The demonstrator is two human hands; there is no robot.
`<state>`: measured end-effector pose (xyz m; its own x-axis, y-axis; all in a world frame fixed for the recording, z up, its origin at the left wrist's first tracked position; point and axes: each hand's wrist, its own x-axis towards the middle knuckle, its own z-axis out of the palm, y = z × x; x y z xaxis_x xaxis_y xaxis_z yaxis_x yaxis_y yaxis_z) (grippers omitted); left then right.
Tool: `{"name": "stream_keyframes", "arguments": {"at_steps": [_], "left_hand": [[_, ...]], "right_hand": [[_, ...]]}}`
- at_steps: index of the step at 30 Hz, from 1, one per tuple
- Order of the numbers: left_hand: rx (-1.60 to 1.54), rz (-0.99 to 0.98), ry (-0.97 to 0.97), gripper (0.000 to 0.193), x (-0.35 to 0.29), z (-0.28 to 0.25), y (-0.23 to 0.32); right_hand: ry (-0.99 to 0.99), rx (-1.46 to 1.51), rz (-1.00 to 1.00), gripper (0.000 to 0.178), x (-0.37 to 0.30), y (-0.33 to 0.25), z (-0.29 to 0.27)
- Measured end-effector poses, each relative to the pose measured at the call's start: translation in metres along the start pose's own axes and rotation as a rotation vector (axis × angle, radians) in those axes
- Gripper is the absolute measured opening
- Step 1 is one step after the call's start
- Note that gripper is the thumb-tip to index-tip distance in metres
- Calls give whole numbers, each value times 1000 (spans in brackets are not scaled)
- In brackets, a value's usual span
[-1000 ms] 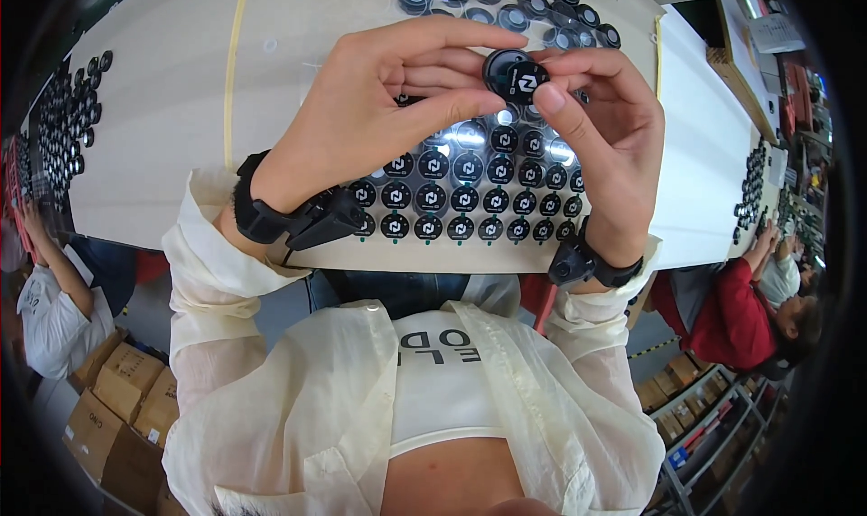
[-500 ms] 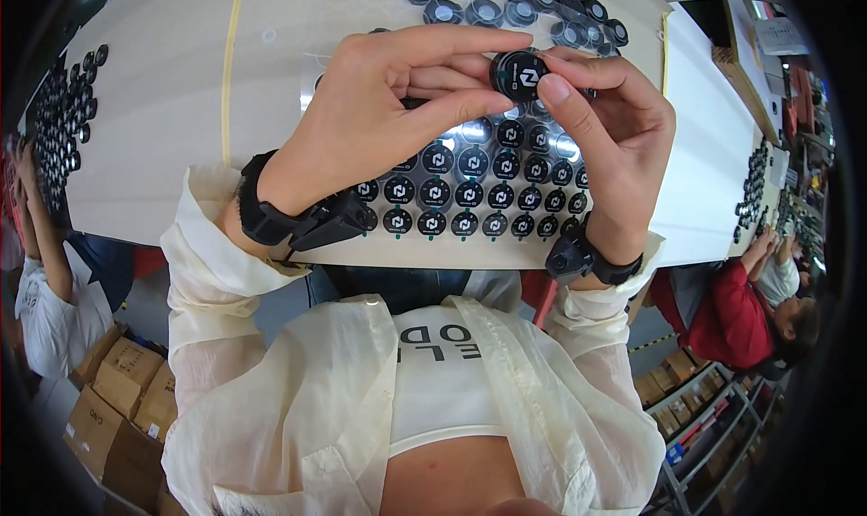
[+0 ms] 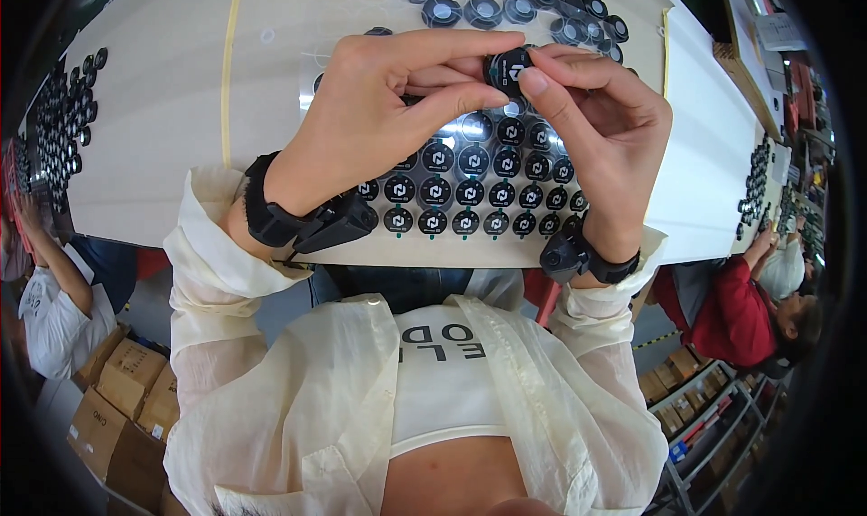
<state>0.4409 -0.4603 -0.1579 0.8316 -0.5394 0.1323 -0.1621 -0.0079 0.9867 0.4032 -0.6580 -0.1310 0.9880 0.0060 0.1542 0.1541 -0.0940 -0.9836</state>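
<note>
Above the table, my two hands hold a small round black disc-shaped part (image 3: pixel 502 74) with a white mark on its face. My left hand (image 3: pixel 370 101) grips its left edge between thumb and fingers. My right hand (image 3: pixel 607 119) has its thumb pressed on the face, the fingertips at the far right edge. Below the hands lie rows of round black stickers (image 3: pixel 435 194) with white marks and small teal tabs, on a clear, glossy sheet. My hands cover part of those rows.
More round black parts with pale grey centres (image 3: pixel 483 10) stand at the back of the table (image 3: pixel 163 155). Yellow tape (image 3: pixel 229 74) runs along the left, and a white board (image 3: pixel 700 155) lies at right. Co-workers sit on both sides; cardboard boxes (image 3: pixel 117 426) stand lower left.
The disc has shifted slightly left and turned so its face points more to the right. My right hand moved left with it; its thumb now covers more of the face.
</note>
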Motion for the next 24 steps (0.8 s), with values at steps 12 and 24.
{"name": "stream_keyframes", "arguments": {"at_steps": [12,24], "left_hand": [[42,104,111,44,30,-13,4],[1381,184,227,32,183,-158,-71]], "right_hand": [[-106,-461,-126,37,2,-1,5],[80,-494,-84,34,-3,-12,-55]]}}
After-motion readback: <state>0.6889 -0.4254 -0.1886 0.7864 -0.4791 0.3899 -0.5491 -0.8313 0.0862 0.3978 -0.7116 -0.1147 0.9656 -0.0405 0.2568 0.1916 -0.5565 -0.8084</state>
